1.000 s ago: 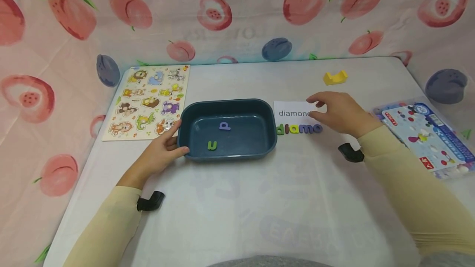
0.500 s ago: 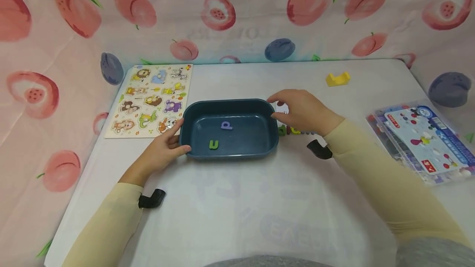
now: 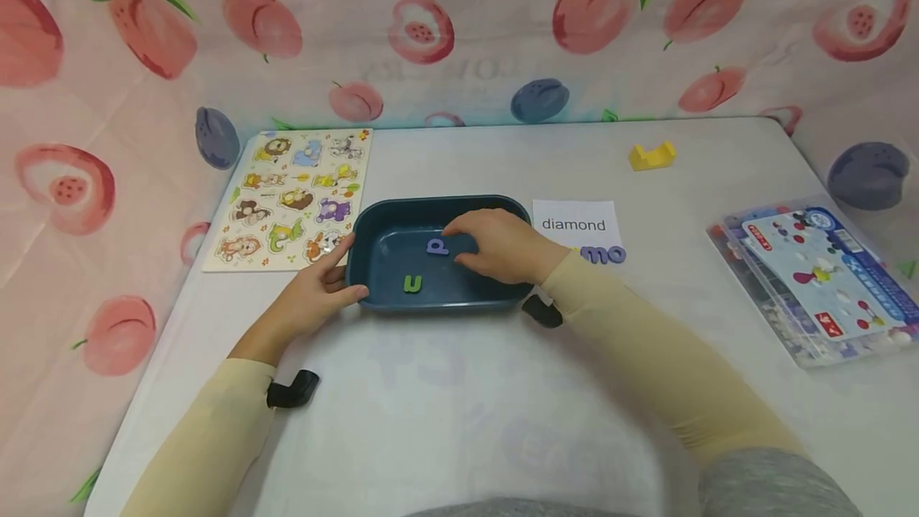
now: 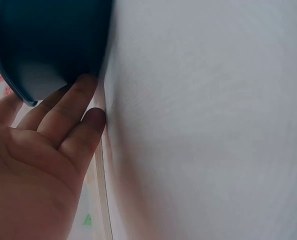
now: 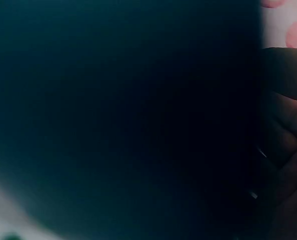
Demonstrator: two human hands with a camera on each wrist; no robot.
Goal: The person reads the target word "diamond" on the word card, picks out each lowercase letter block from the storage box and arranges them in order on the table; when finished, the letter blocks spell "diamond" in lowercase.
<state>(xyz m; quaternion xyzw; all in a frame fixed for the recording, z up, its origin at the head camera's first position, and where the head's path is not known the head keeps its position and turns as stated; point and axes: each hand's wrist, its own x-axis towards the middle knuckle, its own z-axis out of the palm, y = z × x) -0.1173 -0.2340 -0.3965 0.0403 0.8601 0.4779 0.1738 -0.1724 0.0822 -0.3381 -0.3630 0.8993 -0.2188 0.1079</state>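
A dark blue plastic tray [image 3: 445, 307] stands mid-table with two loose letters in it. My left hand [image 3: 309, 297] holds its left end, thumb at the near corner, fingers against the outer wall [image 4: 48, 45]. My right hand [image 3: 502, 246] reaches over the right rim into the tray. Its thumb and forefinger are parted, just right of a purple letter [image 3: 436, 246] that looks like a p. A green letter u [image 3: 412, 284] lies nearer the front. Right of the tray is a card [image 3: 574, 218] printed "diamond", with purple m [image 3: 593, 254] and o [image 3: 616, 254] below; my hand hides the row's left part.
An animal puzzle board [image 3: 287, 202] lies left of the tray. At the back right sits a yellow curved block [image 3: 652, 156]. A clear plastic box [image 3: 818, 278] with a printed blue sheet lies at the right. The right wrist view is mostly dark blur.
My right hand has moved left from beside the card, across the rim, into the tray by the purple letter. The card shows again. My left hand has stayed on the tray.
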